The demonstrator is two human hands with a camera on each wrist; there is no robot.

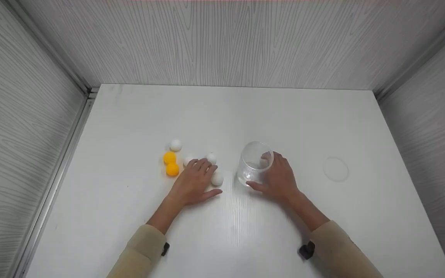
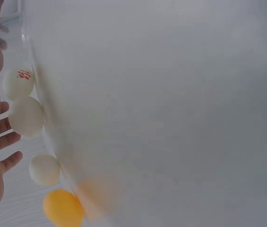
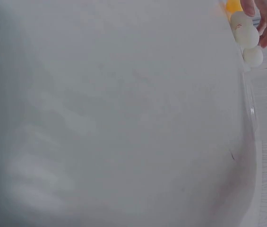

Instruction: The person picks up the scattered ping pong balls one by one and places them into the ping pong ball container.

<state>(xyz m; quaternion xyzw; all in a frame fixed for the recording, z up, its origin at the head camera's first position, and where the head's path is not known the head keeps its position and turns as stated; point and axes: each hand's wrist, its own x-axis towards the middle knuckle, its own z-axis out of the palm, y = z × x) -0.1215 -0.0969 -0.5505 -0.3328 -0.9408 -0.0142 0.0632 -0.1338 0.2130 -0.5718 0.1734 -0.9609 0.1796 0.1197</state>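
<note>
My left hand (image 1: 193, 183) lies low over the table among white ping-pong balls (image 1: 217, 178), fingers spread and lightly bent. Its fingertips are right at the balls, and its thumb points out to the right. In the left wrist view, white balls (image 2: 27, 117) sit beside the fingers, one with red print. To the right stands a clear plastic jar (image 1: 247, 170), its open mouth tipped a little toward my right hand (image 1: 280, 177). That hand grips the jar's right side, thumb at the near side and fingers at the far rim. No balls show inside the jar.
Two orange ping-pong balls (image 1: 172, 169) touch each other left of my left hand, with another white ball (image 1: 175, 145) just behind them. A thin clear round lid or ring (image 1: 335, 169) lies flat at the right. Grey wood-grain panels (image 1: 222, 42) enclose the white table (image 1: 129, 116).
</note>
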